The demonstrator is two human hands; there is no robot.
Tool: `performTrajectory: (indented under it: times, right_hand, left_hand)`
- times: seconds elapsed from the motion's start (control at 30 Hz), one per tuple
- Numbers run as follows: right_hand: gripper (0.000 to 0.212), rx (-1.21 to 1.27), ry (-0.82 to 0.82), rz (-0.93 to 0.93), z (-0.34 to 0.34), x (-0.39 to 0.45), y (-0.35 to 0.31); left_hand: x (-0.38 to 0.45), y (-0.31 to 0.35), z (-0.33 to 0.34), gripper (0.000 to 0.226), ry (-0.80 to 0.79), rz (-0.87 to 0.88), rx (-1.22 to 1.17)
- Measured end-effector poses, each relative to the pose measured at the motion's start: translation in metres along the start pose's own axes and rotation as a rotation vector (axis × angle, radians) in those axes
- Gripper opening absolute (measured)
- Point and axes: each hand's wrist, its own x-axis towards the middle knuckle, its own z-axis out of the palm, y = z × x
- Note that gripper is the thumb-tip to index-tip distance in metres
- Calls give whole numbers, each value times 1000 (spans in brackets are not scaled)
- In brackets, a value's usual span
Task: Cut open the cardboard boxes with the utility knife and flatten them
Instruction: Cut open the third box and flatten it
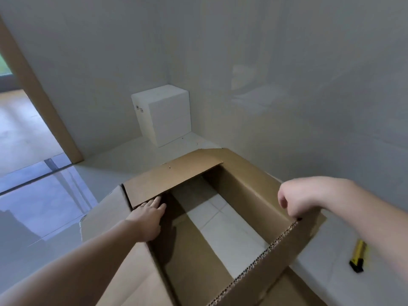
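1. Head view, floor: the pale tiled floor (136,155) carries everything; its tiles show through the open bottom of the box.
2. Cardboard box (167,180): a large brown corrugated carton stands on the floor directly below the camera, open at top and bottom. It appears light and stiff along its panels, and should fold only at its creases; the rims and corners are the likely holds for collapsing it.
3. White box (164,114): closed, well apart, in the far corner.
4. Left hand (148,219): fingers straight, reaching inside against the left wall, beneath the far flap.
5. Right hand (295,200): fingers curled over the right wall's cut edge, gripping it.
6. Utility knife (358,256): yellow and black, lying untouched on the floor just right of the carton.
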Motion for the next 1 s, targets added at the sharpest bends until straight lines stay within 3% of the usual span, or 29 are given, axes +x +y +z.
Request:
performTrajectory:
  times: [0.1, 0.23, 0.37, 0.5, 0.63, 0.73, 0.8, 0.87, 1.0]
  right_hand:
    - [16, -96, -80, 4, 18, -10, 0]
    - [78, -144, -282, 24, 60, -7, 8]
    - [116, -146, -327, 31, 106, -4, 16]
    - [137, -147, -191, -14, 134, 19, 9]
    - [157, -55, -211, 29, 147, 41, 7]
    - [154, 77, -209, 45, 147, 51, 9]
    - [129, 254, -126, 108, 145, 62, 10]
    - [104, 417, -7, 242, 148, 83, 14]
    - [93, 445, 57, 647, 167, 118, 24]
  left_hand:
    - [4, -6, -17, 73, 178, -48, -19]
    - [19, -31, -42, 75, 385, -147, -103]
    - [37, -48, -42, 78, 388, -197, -59]
    - [65, -63, -34, 85, 370, -249, -65]
    - [89, -79, -30, 92, 337, -316, -68]
    - [105, -96, -25, 92, 300, -386, -132]
    - [114, -107, -19, 90, 268, -438, -183]
    - [119, -116, -10, 85, 221, -491, -246]
    - [126, -131, 15, 73, 159, -543, -381]
